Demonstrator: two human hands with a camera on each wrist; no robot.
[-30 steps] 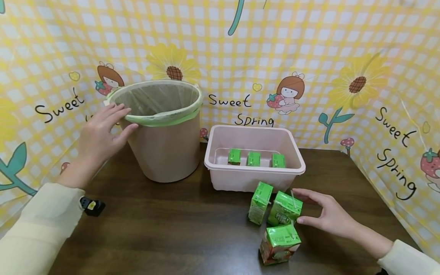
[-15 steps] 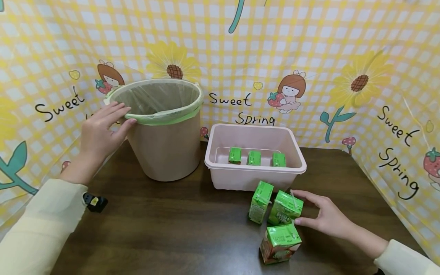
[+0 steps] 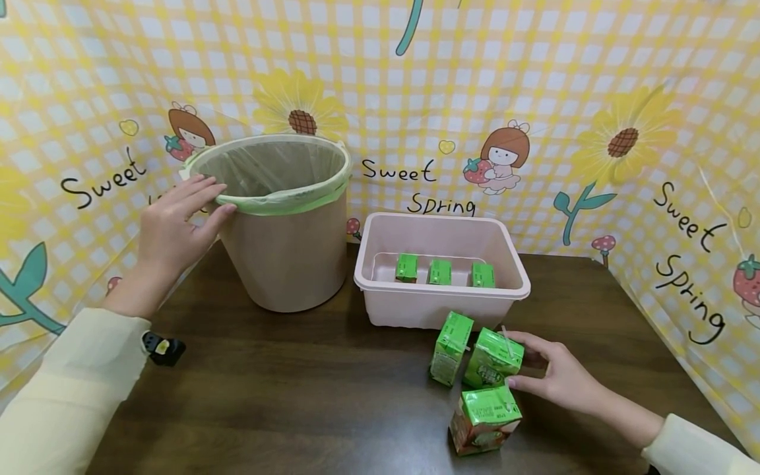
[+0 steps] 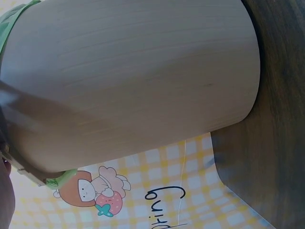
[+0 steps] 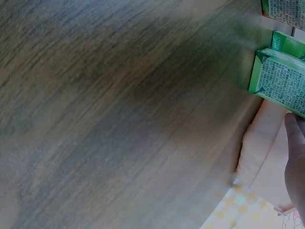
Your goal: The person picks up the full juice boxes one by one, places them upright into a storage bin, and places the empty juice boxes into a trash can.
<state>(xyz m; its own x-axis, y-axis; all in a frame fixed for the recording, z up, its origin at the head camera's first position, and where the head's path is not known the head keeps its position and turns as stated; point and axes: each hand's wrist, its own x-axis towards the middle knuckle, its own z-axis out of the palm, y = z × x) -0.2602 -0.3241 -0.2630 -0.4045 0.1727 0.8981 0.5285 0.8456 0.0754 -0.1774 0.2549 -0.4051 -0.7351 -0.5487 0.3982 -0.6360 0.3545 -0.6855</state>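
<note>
Middle carton (image 3: pixel 494 359): green, upright on table, straw out of top; right hand (image 3: pixel 558 377) on its right side, thumb in front, fingers behind. Left carton (image 3: pixel 451 349): green, upright, just beside it. Front carton (image 3: pixel 484 422): green top, brown-red sides, upright, nearest viewer. Bin (image 3: pixel 285 264): beige, upright, lined with translucent bag, bag edge folded over rim; left hand (image 3: pixel 181 221) resting on rim.

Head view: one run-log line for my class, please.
left hand: on lined waste bin rim; right hand: at juice carton; plastic tub: three green-topped cartons inside
</note>
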